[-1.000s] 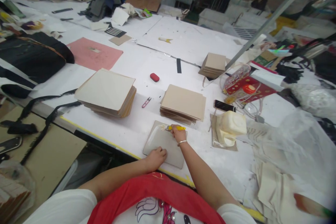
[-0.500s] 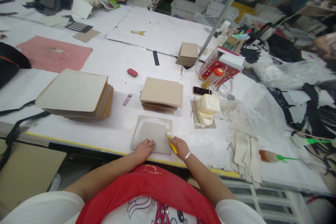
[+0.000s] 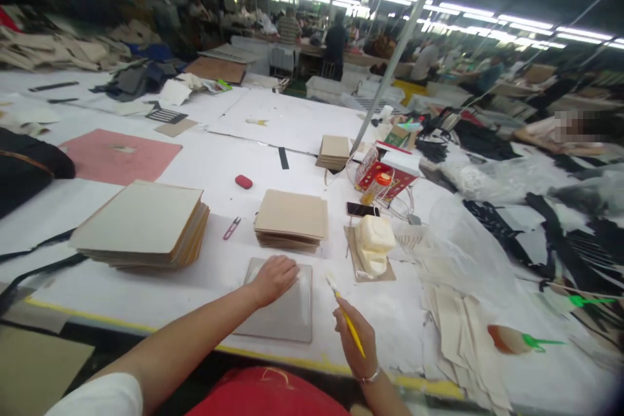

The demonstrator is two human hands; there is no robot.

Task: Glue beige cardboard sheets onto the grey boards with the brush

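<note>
lower centre of the frame: the left hand (image 3: 274,278) lies flat, fingers released, on a grey board (image 3: 292,318) at the desk (image 3: 219,162) edge. the right hand (image 3: 355,338) grasps a yellow brush (image 3: 348,321), tip up. just above it, a white tub (image 3: 376,244) holds perhaps glue.

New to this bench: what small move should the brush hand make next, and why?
Probably carry the yellow brush to the cream container: the right hand holds it clear of the grey board, which the left hand presses flat.
</note>
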